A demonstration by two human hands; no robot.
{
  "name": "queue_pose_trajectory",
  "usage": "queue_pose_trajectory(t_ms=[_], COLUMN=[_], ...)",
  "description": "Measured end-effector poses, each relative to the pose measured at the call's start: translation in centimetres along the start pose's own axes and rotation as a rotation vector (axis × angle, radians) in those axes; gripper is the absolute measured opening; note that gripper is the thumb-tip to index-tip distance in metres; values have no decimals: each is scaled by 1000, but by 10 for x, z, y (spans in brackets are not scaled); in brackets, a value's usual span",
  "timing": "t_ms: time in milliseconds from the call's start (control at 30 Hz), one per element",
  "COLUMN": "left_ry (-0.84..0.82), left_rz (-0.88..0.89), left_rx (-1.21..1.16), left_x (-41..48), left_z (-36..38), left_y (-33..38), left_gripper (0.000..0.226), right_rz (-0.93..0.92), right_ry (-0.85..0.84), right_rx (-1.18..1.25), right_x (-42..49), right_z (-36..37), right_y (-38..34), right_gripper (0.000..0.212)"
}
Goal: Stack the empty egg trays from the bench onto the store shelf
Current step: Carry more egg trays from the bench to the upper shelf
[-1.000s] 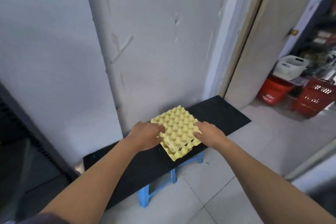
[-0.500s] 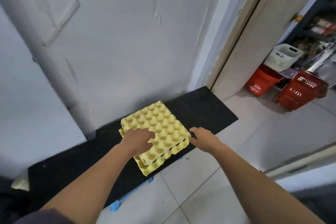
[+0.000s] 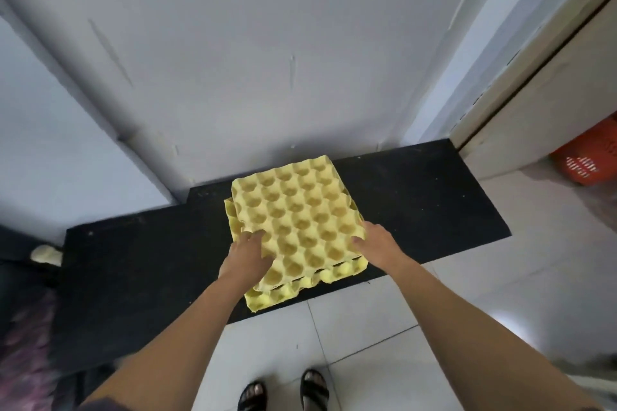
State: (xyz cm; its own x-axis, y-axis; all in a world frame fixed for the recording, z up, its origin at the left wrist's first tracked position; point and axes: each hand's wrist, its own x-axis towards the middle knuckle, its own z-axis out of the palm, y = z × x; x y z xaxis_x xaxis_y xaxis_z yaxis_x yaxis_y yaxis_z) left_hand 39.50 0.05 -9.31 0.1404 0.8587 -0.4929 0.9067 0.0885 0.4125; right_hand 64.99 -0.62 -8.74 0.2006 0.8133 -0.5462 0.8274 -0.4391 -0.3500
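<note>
1. Head view, the task's things: two yellow moulded-pulp egg trays lie stacked on a black bench [image 3: 417,210] that stands against a grey-white wall [image 3: 267,60]. The top egg tray [image 3: 300,220] sits cups-up and empty, turned a little askew on the lower egg tray [image 3: 293,290]. The lower tray's near edge juts out past the bench's front edge, above the floor.
2. Head view, left hand: the left hand [image 3: 248,255] lies over the top egg tray's near left corner. Its fingers [image 3: 255,237] are bent down onto the cups. The thumb is hidden, so I cannot tell whether the hand clamps the tray or only rests on it.
3. Head view, right hand: the right hand [image 3: 375,243] is at the top egg tray's right edge, its fingers curled in and pinching that edge.
4. Head view, the trays' fit: a dark gap shows between the two trays along the near side.
5. Head view, surroundings: a pale tiled floor [image 3: 367,327] runs under the bench. Two feet in black sandals [image 3: 283,394] stand at the bottom of the picture. A cream door frame [image 3: 534,83] rises at the right, and a red plastic basket [image 3: 591,160] sits on the floor beyond it. A small pale object [image 3: 46,253], too unclear to name, lies at the bench's far left end.
</note>
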Motion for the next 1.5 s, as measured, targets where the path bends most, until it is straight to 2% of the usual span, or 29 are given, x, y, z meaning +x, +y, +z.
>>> queue_pose_trajectory(t_ms=[267,433,500,633,733,933,1200,1367,1500], left_ry=[59,119,141,68,68,167,320,455,638], left_rz=[-173,-328,-375,-527,-507,-393,-251,-151,-64], left_rx=[-106,-373,-429,-533,-420,-659,-592,-597,-604], left_x=[49,69,77,93,96,79,24,-22,-65], left_z=[48,74,79,70,67,45,-49,-114,-160], left_y=[-20,-35,-37,-34,-33,-26,1,5,3], left_gripper=[66,75,71,62,58,55,50,41,47], right_rz=[67,176,214,233,202,125,85,-57,-222], right_ry=[62,95,88,123,195,315,345,396,441], right_rx=[-17,119,173,207,185,210,288,346,418], right_x=[68,101,111,121,117,96,31,-17,-55], right_z=[45,64,64,61,61,34,-29,-74,-98], right_y=[14,22,24,27,26,13,-34,-74,-107], right_gripper=[61,63,60,34,31,31,28,30,37])
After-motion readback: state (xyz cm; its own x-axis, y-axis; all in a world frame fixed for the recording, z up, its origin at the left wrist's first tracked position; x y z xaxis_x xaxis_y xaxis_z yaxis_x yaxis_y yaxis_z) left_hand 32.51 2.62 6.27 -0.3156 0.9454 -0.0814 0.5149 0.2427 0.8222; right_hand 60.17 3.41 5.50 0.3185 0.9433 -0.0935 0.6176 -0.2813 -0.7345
